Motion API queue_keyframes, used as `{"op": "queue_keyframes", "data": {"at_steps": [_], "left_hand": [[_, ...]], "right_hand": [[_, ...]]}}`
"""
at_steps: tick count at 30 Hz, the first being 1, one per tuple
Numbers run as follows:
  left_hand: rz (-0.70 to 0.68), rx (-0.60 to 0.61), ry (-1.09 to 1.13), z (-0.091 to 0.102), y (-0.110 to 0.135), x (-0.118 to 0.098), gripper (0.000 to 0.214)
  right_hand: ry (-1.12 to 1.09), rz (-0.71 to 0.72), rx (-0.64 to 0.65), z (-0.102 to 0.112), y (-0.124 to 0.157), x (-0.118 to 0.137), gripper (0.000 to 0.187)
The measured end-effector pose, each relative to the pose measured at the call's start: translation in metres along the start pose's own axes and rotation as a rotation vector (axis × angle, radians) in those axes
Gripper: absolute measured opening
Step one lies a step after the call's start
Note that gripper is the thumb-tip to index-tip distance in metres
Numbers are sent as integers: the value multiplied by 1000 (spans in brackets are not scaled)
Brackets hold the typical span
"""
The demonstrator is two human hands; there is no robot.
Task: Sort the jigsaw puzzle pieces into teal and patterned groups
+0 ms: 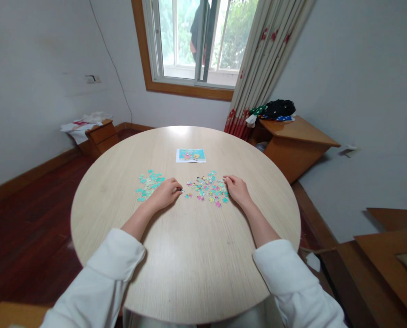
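Observation:
Two heaps of small jigsaw pieces lie on a round pale wooden table (186, 255). A mostly turquoise heap (148, 183) is at the left; a mixed pink, yellow and blue heap (208, 189) is at the middle. My left hand (167, 191) rests between them, its fingers pinched on a small puzzle piece at their tips. My right hand (236, 187) sits at the right edge of the mixed heap, fingers curled onto the pieces there. Beyond the heaps lies a small printed picture card (190, 155).
A low wooden cabinet (294, 146) with dark clothes on it stands at the right by a curtain (258, 68). Another small cabinet (99, 134) with papers sits at the left wall. A window is behind the table. Wooden boards lie at the far right floor.

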State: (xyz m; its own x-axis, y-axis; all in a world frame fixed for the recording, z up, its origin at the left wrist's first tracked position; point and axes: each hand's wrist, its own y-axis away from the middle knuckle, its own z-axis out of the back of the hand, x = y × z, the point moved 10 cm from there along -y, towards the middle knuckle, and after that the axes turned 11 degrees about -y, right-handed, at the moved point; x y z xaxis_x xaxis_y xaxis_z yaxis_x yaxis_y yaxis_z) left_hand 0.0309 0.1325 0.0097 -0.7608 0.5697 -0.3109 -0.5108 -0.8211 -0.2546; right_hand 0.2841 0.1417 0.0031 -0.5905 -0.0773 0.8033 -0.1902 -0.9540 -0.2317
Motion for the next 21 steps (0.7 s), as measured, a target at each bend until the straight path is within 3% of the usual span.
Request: {"op": "queue_keyframes", "data": {"at_steps": [12,21], "left_hand": [[54,-32,55,5,0,3,9],[169,-28,234,6,2,8,8]], "right_hand": [[51,29,4,-4,-1,-4,32],[18,42,9,-5,0,2,29]]}}
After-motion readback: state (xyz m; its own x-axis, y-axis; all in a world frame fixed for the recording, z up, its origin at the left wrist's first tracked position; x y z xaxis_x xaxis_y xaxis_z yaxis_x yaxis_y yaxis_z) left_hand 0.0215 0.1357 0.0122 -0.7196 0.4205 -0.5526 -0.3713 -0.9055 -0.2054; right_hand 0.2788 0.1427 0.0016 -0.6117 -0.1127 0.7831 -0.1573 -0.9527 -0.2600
